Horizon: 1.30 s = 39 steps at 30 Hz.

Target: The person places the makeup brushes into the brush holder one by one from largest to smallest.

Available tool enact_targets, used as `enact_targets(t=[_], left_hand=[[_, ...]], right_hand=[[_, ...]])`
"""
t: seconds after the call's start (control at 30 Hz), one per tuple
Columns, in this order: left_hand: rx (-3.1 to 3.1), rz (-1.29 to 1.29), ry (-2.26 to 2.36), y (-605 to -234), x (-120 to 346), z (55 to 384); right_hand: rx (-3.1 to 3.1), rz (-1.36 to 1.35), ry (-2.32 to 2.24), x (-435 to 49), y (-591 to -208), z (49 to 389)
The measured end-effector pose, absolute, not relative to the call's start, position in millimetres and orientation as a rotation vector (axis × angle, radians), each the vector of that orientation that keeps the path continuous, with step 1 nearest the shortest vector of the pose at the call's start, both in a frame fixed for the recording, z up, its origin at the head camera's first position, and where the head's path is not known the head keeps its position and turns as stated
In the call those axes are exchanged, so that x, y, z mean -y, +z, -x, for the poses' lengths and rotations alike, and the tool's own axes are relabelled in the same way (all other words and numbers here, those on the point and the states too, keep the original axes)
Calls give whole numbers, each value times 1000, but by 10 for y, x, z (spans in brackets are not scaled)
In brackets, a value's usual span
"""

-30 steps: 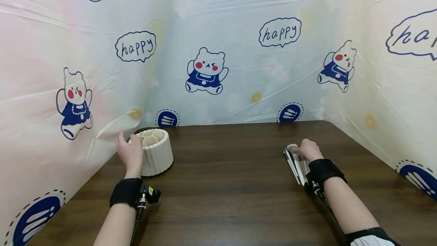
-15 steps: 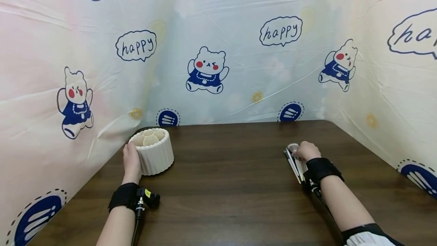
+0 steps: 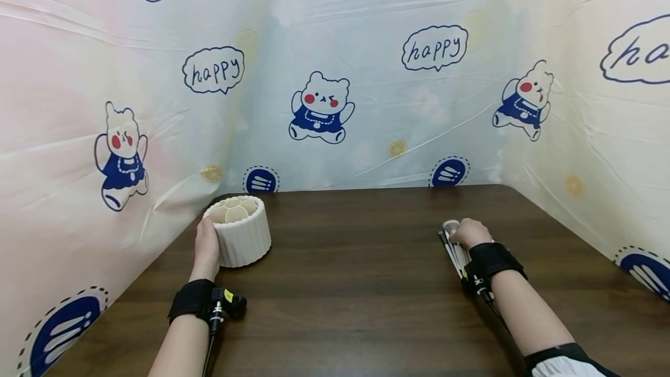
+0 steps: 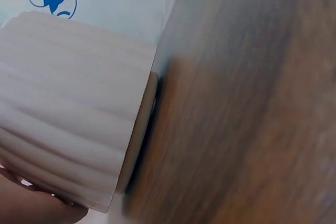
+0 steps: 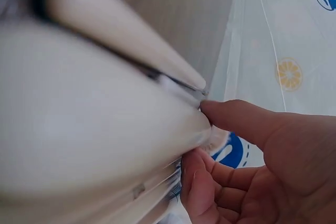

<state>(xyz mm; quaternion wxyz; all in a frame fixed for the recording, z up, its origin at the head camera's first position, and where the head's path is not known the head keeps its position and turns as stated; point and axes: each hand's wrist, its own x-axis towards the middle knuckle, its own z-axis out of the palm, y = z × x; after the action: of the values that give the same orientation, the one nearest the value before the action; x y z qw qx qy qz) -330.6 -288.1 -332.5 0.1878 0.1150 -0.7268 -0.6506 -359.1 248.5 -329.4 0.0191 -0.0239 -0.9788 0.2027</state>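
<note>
A white fluted round holder [image 3: 245,243] with several round compartments stands upright at the back left of the table. My left hand [image 3: 207,249] grips its left side, and the far fingers are hidden in the head view. Close up, the thumb [image 4: 42,205] lies against the ridged wall. At the right, my right hand [image 3: 471,233] is over a bundle of slim makeup brushes [image 3: 454,255] with pale handles. In the right wrist view, thumb and fingers pinch the end of one white-handled brush [image 5: 105,114], and soft bristles [image 5: 218,139] show behind the fingers.
The dark wood table [image 3: 345,284] spans between the hands. A printed curtain [image 3: 366,103] with bears and "happy" bubbles rises along the back and both sides. Each wrist wears a black strap with a small camera and cable.
My left hand has come down from above the holder's left rim to lie against its side. The right hand stays at the brushes, with only a small shift.
</note>
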Motion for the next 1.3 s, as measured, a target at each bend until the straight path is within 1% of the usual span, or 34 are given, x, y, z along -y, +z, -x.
enact_targets(t=[0.13, 0.5, 0.8, 1.03, 1.3], left_hand=[[2093, -280, -1818, -3322, 2834, 3316], [2149, -196, -1882, -3327, 2597, 3386], [2251, -183, -1902, -3316, 2372, 3420], [2331, -199, -1880, -3299, 2230, 3450], [2361, -176, -1910, -3309, 2074, 3451]], right_hand=[[3022, 109, 647, -2495, -3288, 3583], [3059, 78, 564, -2457, -3289, 3622], [3050, 110, 702, -2466, -3239, 3563], [3041, 103, 814, -2487, -3063, 3500], [2951, 22, 861, -2440, -2702, 3504]])
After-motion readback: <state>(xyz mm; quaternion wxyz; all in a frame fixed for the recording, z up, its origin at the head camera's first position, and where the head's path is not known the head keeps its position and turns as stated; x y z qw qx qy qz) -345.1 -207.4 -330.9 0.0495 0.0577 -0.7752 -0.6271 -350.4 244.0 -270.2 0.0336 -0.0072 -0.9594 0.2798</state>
